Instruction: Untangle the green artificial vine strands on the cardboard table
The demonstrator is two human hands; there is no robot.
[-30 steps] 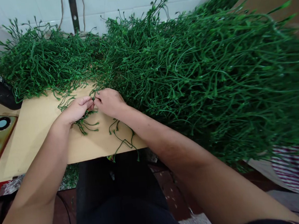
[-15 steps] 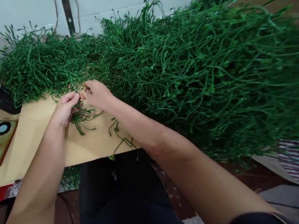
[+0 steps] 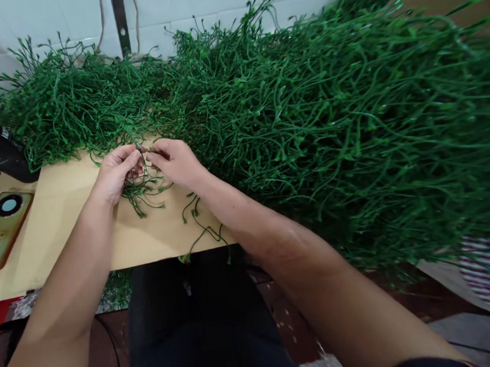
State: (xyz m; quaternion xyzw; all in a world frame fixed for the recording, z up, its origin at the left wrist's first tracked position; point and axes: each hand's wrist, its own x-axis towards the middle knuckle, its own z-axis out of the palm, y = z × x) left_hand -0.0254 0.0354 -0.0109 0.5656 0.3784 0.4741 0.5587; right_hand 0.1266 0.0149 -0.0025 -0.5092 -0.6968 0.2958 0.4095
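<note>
Pinching a bunch (image 3: 137, 191) of green stems between thumb and fingers, the left hand (image 3: 120, 168) is located left of centre in the frame, over the bench (image 3: 78, 219). The bunch fans out below this hand. The right hand (image 3: 178, 159) is just beside it, fingertips drawn together; what they grip is too small to tell. Loose stems (image 3: 207, 229) lie just below centre, reaching over the bench edge. A large pile (image 3: 330, 131) fills the right of the frame; a phone (image 3: 3, 232) lies at the left edge.

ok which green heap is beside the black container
The smaller heap, at the left, beside the black container; the bigger heap spreads out past the right hand.
</note>
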